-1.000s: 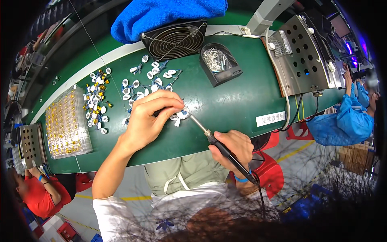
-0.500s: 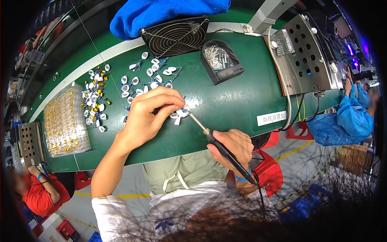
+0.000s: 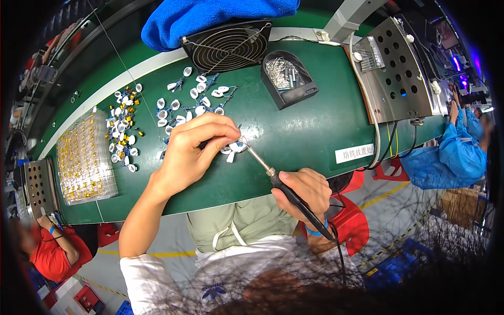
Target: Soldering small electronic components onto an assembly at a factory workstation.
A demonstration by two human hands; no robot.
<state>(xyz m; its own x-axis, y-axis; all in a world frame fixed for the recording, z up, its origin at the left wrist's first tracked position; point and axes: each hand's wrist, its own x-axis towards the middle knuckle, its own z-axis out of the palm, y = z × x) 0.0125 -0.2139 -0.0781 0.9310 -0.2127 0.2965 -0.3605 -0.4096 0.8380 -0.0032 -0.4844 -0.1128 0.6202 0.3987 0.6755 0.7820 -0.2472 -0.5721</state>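
Evidently the steadying falls to the left hand, whose thumb and forefinger pinch a small white part on the near side of the black fan; the fingertips hide most of it, so exactly what they grip cannot be told. The right hand, farther from the fan and to its right, grasps a soldering iron by the handle, much as one holds a pen, probably for fine control and to keep the skin off the hot metal. Its tip slants up toward the pinched part; whether they touch is too small to tell. The fan faces the hands, perhaps to deal with fumes. Loose white pieces with blue wires lie on the bench just before the fan and to its left, seemingly within easy reach of the left hand. A black box of tangled metal wire sits beside the fan's right side, likely handy for cleaning the tip.
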